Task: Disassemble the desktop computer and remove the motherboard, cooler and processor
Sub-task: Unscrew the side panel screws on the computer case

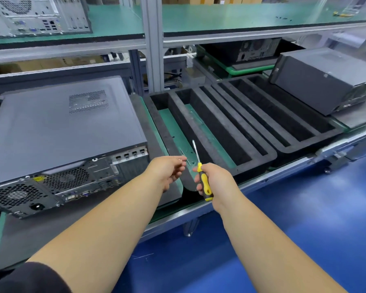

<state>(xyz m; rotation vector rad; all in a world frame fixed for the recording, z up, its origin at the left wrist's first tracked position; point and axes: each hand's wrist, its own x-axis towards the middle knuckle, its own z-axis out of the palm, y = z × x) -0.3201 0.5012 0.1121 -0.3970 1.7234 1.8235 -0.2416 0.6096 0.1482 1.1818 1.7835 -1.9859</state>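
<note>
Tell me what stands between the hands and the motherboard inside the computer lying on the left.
The closed side panel covers the whole top of the desktop computer, so the motherboard is out of sight beneath it. The right hand grips a screwdriver; the left hand seems to pinch something small. Nothing lies between the hands and the case.

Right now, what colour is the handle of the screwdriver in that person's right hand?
Yellow and black, seen in the head view: the screwdriver handle in the right hand.

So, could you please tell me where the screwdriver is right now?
In the head view it is low and centre, upright in the right hand; the screwdriver points over the black foam tray, right of the computer case.
</note>
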